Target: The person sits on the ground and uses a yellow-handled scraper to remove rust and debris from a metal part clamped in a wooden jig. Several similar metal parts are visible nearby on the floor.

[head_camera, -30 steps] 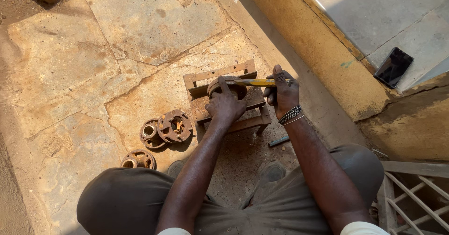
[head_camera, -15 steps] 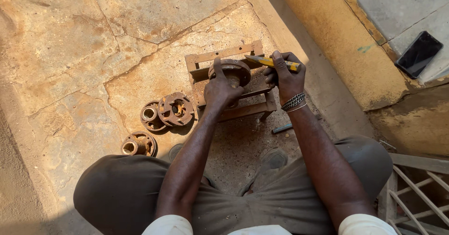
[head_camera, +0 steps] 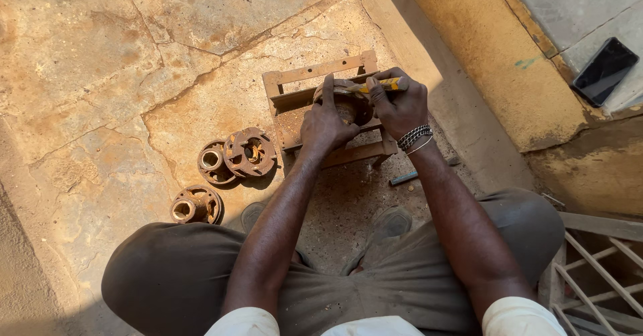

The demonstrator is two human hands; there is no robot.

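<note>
- Nearest, you squat on the cracked stone floor (head_camera: 100,75), knees wide, both arms reaching forward to a low wooden frame (head_camera: 315,75) that serves as your bench.
- Just left of your knee, one rusty flanged hub (head_camera: 194,205) lies alone; a little further out two more hubs (head_camera: 238,155) lean against each other. All three look untouched, so I judge most of the work is left.
- Your left hand (head_camera: 325,125) presses down on a rusty round part (head_camera: 351,98) sitting on the frame, fingers spread over its rim.
- Your right hand (head_camera: 398,105) is closed around a yellow-handled tool (head_camera: 385,85), its tip at the part's top edge; only this one piece appears in progress.
- No container shows anywhere.
- Farthest, a dark phone (head_camera: 605,70) lies on the raised ledge.
</note>
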